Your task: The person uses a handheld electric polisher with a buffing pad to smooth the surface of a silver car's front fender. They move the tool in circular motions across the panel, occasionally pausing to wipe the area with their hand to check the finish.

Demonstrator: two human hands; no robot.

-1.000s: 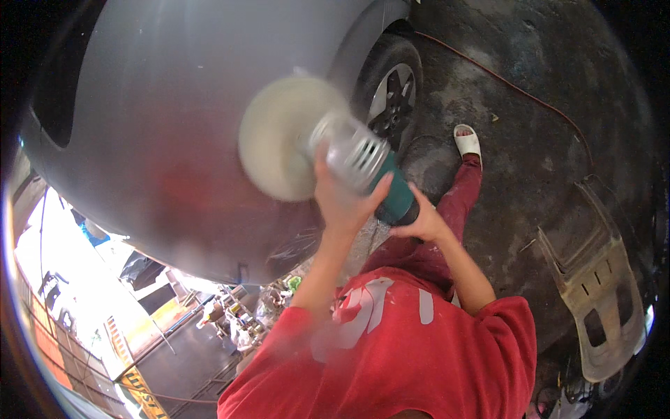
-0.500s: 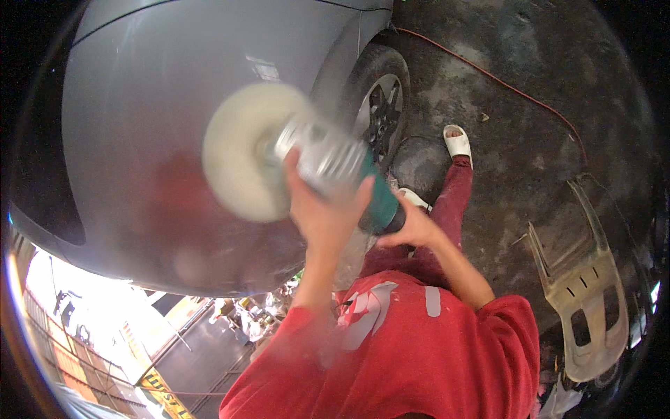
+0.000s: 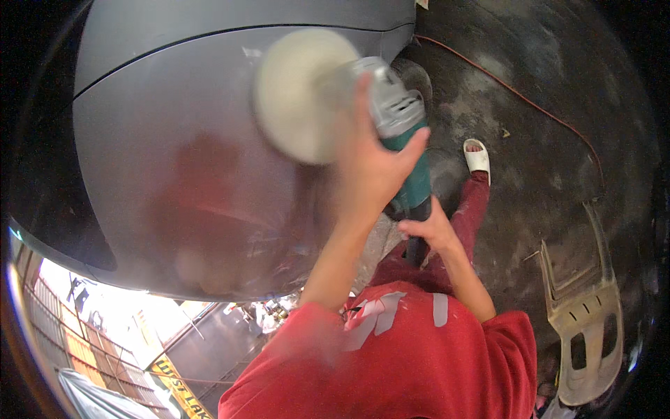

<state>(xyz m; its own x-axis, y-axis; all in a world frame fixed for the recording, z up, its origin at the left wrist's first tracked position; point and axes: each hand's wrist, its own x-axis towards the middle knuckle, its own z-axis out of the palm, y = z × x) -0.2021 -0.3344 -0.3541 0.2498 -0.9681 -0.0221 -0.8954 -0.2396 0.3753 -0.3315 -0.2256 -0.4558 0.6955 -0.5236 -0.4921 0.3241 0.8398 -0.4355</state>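
A workshop with a stained, dusty concrete floor fills the right half of the view; the left half is taken by a glossy grey car body panel whose paint mirrors a red figure and, along its lower edge, a bright building front.

Nearest, at 6 o'clock, is the person's red shirt with pale lettering, and red trousers run from it toward 2 o'clock, ending in a white slipper on the floor. The right hand, just right of centre, is clenched around the dark rear handle of a green-bodied polisher. The left hand, a little above centre and blurred, is wrapped over the front of the machine near its grey metal head; fingers point toward 12 o'clock and the thumb toward 2 o'clock.

Beyond the hands, toward 11 o'clock, the machine's round cream-white polishing pad lies against the grey panel, its face blurred. A dark seam line curves across the panel above the pad.

At 4 o'clock, well apart from the person, a pale beige trim panel with cut-out openings lies flat on the floor. Farther off, an orange cable runs across the concrete from 12 o'clock toward 3 o'clock.
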